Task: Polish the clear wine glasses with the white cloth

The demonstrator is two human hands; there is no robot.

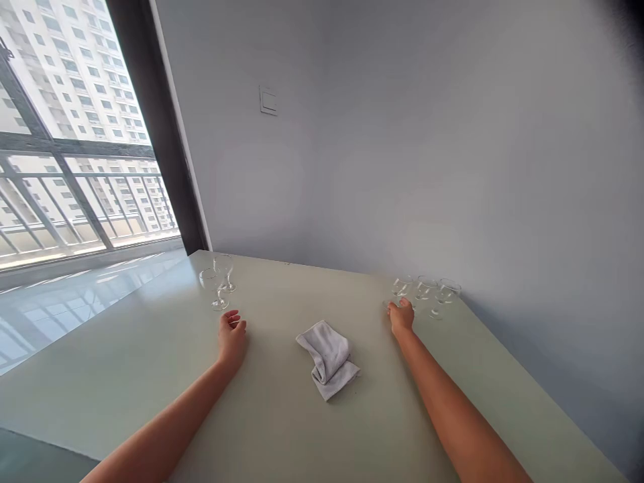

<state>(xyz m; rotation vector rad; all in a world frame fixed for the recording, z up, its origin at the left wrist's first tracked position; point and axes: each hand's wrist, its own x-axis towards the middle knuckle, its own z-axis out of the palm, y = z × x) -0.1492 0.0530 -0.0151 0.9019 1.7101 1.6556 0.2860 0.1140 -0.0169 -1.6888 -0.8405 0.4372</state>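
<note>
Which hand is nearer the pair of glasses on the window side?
Left. The left hand is empty, just short of the pair of glasses; the right hand is well off to their right, past the cloth, by the three other glasses.

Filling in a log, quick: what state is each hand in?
Left hand: loosely open, holding nothing.
Right hand: at a stemmed glass; whether its grip is closed can't be told.

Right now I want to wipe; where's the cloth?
In the head view, the cloth lies centrally on the table, between the left forearm and right forearm.
</note>
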